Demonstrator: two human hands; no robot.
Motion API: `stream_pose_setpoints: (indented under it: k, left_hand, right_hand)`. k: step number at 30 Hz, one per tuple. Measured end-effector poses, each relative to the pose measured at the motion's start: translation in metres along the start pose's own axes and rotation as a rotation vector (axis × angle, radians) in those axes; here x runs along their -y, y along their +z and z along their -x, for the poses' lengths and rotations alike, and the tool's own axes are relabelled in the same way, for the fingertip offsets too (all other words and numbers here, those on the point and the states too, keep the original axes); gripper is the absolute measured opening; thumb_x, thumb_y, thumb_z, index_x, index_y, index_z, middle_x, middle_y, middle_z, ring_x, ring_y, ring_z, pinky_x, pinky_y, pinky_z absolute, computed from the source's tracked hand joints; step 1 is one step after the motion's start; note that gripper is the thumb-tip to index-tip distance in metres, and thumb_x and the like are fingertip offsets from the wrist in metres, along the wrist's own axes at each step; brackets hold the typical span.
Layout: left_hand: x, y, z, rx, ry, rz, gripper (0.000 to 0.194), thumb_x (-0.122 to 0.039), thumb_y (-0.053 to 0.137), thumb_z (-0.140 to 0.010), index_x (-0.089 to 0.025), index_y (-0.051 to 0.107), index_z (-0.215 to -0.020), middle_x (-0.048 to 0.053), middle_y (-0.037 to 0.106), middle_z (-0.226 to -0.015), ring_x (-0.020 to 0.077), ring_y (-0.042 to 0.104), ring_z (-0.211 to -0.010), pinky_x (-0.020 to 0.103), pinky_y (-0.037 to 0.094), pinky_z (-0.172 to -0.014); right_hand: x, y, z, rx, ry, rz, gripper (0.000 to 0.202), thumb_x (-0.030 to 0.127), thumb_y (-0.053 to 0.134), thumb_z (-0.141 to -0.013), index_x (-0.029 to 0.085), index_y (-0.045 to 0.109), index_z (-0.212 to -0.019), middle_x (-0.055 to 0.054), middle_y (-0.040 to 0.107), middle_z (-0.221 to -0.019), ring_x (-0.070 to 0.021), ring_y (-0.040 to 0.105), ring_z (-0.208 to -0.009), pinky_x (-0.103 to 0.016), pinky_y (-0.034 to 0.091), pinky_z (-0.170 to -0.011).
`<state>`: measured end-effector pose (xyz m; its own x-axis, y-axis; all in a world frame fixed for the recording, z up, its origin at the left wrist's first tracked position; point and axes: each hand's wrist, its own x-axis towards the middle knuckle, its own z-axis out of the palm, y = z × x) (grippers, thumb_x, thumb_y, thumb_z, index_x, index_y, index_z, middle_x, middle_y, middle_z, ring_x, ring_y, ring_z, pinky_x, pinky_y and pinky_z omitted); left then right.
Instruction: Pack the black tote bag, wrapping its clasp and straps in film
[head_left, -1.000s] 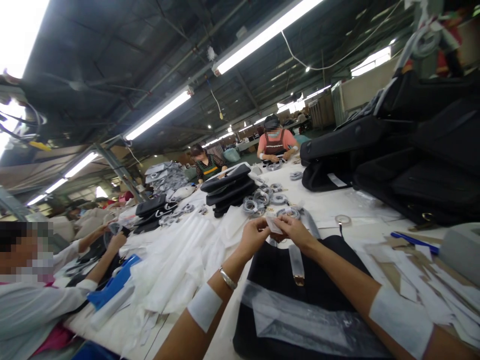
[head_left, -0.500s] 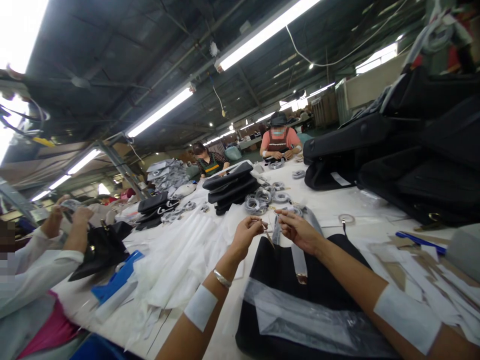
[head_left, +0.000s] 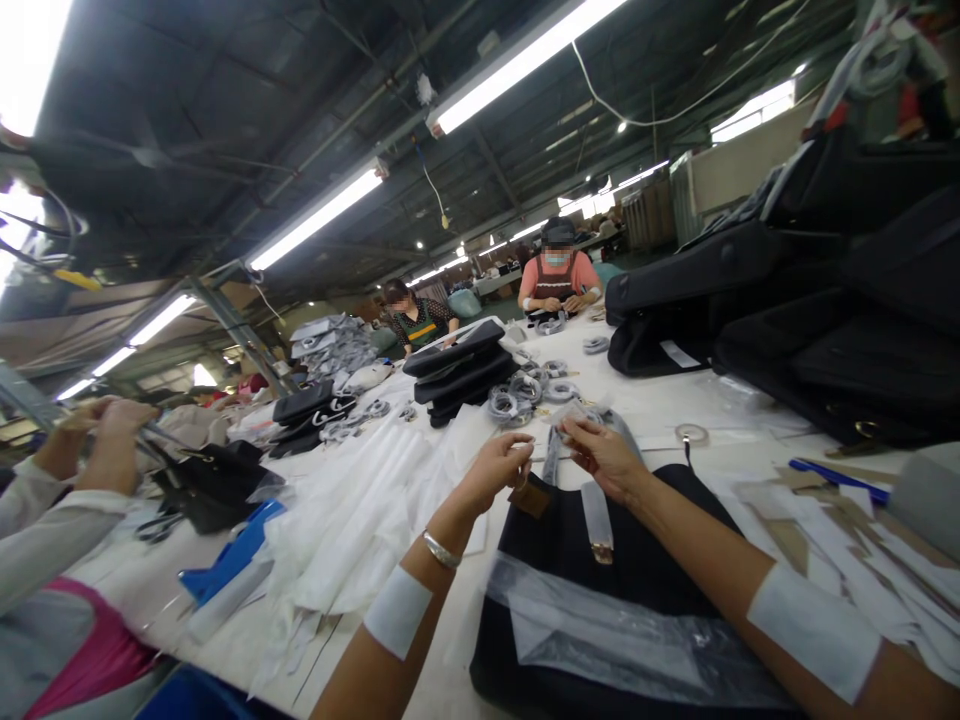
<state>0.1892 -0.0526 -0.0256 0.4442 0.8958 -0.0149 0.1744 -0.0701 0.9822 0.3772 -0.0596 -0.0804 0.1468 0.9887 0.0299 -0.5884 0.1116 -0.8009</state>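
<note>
A black bag (head_left: 637, 560) lies in front of me, with a band of clear plastic film (head_left: 600, 630) across its lower part. On its upper part is a wrapped strap tab (head_left: 598, 520) with a gold-coloured metal end. Over the bag's top left corner, my left hand (head_left: 499, 472) is closed in a pinch, and a small brown tag (head_left: 530, 498) hangs just under its fingertips. My right hand (head_left: 606, 462) is also pinched, above the bag's top edge near a grey wrapped strap (head_left: 553, 455). What its fingertips hold is too small to make out.
White wrapping sheets (head_left: 360, 510) spread to the left, beside a blue tray (head_left: 229, 560). Ahead are stacked black bags (head_left: 461, 370) and coiled straps (head_left: 517, 395). More black bags (head_left: 787, 300), paper scraps (head_left: 832, 560) and a blue pen-like tool (head_left: 836, 480) lie right. Co-workers sit around the table.
The brown tag now shows plainly below my left fingers. My right hand has tilted slightly, its fingertips a little further from my left. The co-worker at left has moved their hands leftward.
</note>
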Motion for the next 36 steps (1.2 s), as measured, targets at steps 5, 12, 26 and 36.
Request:
stream_pose_setpoints:
  k: [5, 12, 26, 36]
  left_hand:
    - [-0.006, -0.001, 0.004, 0.034, 0.043, -0.027, 0.040, -0.049, 0.079, -0.071, -0.012, 0.066, -0.080, 0.004, 0.067, -0.066, 0.0085, 0.057, -0.052, 0.021, 0.042, -0.054]
    - [-0.029, 0.005, 0.005, 0.019, 0.244, 0.388, 0.034, -0.044, 0.079, -0.076, -0.017, 0.061, -0.085, 0.011, 0.066, -0.124, 0.0243, 0.064, -0.113, 0.038, 0.046, -0.099]
    - [-0.046, 0.019, -0.006, 0.038, 0.479, 0.435, 0.018, -0.034, 0.071, -0.080, -0.018, 0.063, -0.077, 0.003, 0.050, -0.146, 0.0271, 0.037, -0.141, 0.037, 0.041, -0.107]
    - [-0.043, 0.041, -0.019, 0.198, 0.376, 0.482, 0.016, -0.030, 0.072, -0.079, -0.015, 0.069, -0.078, 0.008, 0.053, -0.143, 0.0313, 0.041, -0.138, 0.039, 0.039, -0.109]
  right_hand:
    - [0.001, -0.001, 0.000, -0.110, -0.022, 0.046, 0.027, 0.030, 0.084, -0.067, 0.016, 0.061, -0.066, 0.001, 0.063, -0.064, -0.0028, 0.044, -0.041, -0.012, 0.034, -0.033]
    - [0.006, 0.003, 0.003, -0.060, 0.181, 0.006, 0.018, 0.023, 0.072, -0.076, 0.017, 0.057, -0.069, 0.002, 0.061, -0.059, -0.0027, 0.040, -0.037, -0.012, 0.030, -0.031]
    - [0.001, 0.000, 0.002, -0.020, 0.115, 0.293, 0.030, 0.039, 0.062, -0.087, 0.017, 0.058, -0.066, 0.004, 0.046, -0.048, -0.0073, 0.039, -0.038, -0.017, 0.033, -0.034]
    - [0.006, 0.007, 0.013, 0.234, -0.516, 0.568, 0.077, 0.047, 0.073, -0.078, 0.027, 0.040, -0.145, -0.007, 0.053, -0.142, -0.0280, 0.047, -0.132, -0.044, 0.037, -0.111]
